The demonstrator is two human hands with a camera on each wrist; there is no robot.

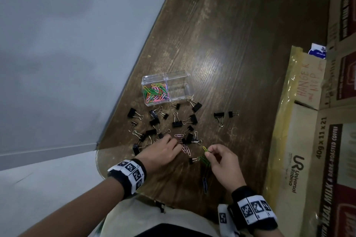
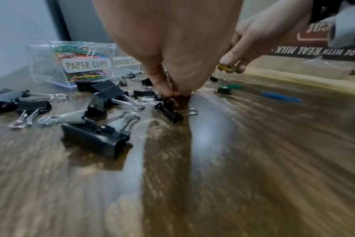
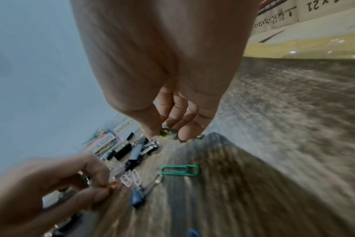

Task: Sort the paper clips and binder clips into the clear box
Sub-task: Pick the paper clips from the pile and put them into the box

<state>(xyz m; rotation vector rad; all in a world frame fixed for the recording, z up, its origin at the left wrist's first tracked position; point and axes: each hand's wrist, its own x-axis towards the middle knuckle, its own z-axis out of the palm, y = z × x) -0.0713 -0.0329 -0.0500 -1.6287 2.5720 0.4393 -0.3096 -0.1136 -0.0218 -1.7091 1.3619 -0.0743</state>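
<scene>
The clear box [image 1: 174, 77] stands on the wooden table [image 1: 231, 34]. Its left compartment, labelled PAPER CLIPS [image 2: 86, 64], holds coloured clips, and nothing shows in its right compartment. Several black binder clips [image 1: 177, 123] [image 2: 95, 139] lie scattered in front of it. My left hand [image 1: 178, 145] [image 2: 174, 93] is down on the table and pinches an orange paper clip [image 3: 113, 184] beside pink paper clips [image 1: 186, 150] [image 3: 131, 178]. My right hand [image 1: 209, 151] [image 3: 164, 133], just above the table, pinches yellow and green paper clips [image 2: 227, 68]. A green paper clip [image 3: 180, 170] and a blue one [image 1: 205, 184] lie loose nearby.
Taped cardboard boxes [image 1: 308, 140] stand along the table's right side. The table's left edge [image 1: 123, 100] runs diagonally close to the box and the binder clips, with a pale wall beyond it. Bare wood stretches beyond the box.
</scene>
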